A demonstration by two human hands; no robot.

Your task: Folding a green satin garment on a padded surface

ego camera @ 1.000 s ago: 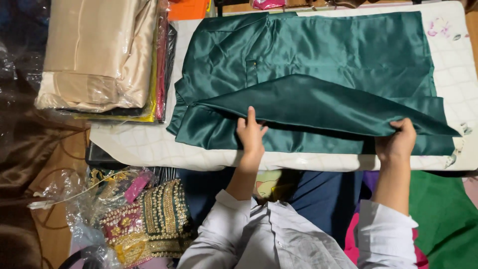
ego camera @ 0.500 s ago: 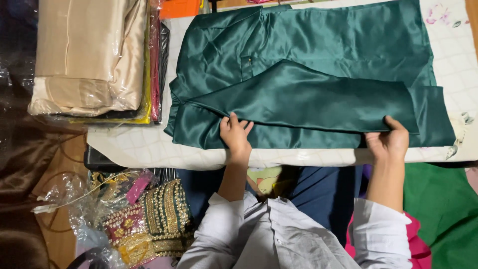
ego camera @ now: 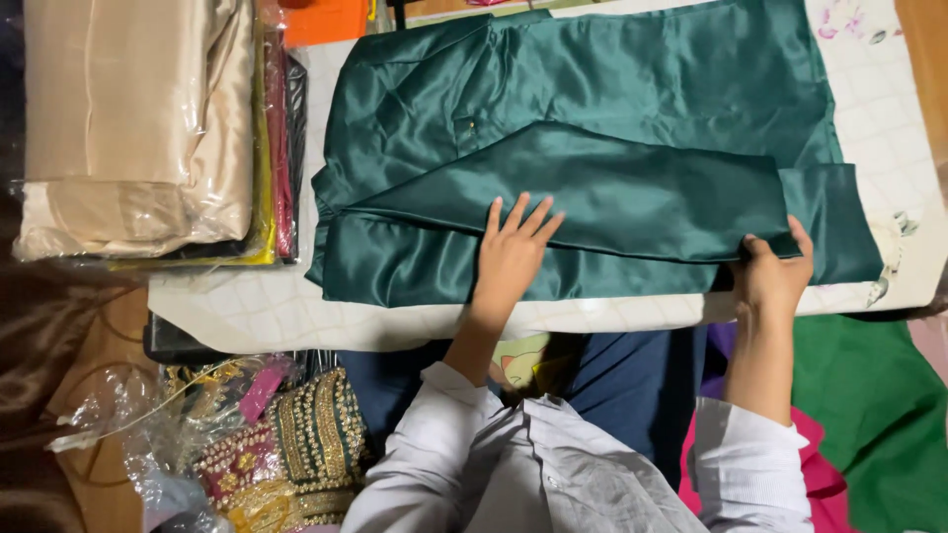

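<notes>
A dark green satin garment (ego camera: 612, 128) lies flat on the table (ego camera: 267, 306), which is covered with a white checked cloth; the long axis of the garment runs from left to right in the view, across the person's front, and a folded flap of the same fabric (ego camera: 592, 202) lies over its near half, tapering to a point toward the left side; the left hand (ego camera: 513, 252) rests palm down on this flap near its middle, the fingers (ego camera: 518, 212) spread and straight, pointing away from the body, pressing the fabric flat; the right hand (ego camera: 775, 271) is at the right end of the flap, close to the near edge of the table, and its fingers are curled around the edge of the fabric, pinching it between thumb and the other fingers; so the garment is under the left hand and extends well beyond both hands toward the far side; both arms wear light grey sleeves (ego camera: 474, 454); at the left of the garment, just beside it, a stack of cream fabric packed in clear plastic (ego camera: 138, 128) stands on the table; below the table edge, at the left, lies a piece of gold embroidered cloth (ego camera: 296, 454) with crumpled plastic wrap (ego camera: 128, 415) around it.
</notes>
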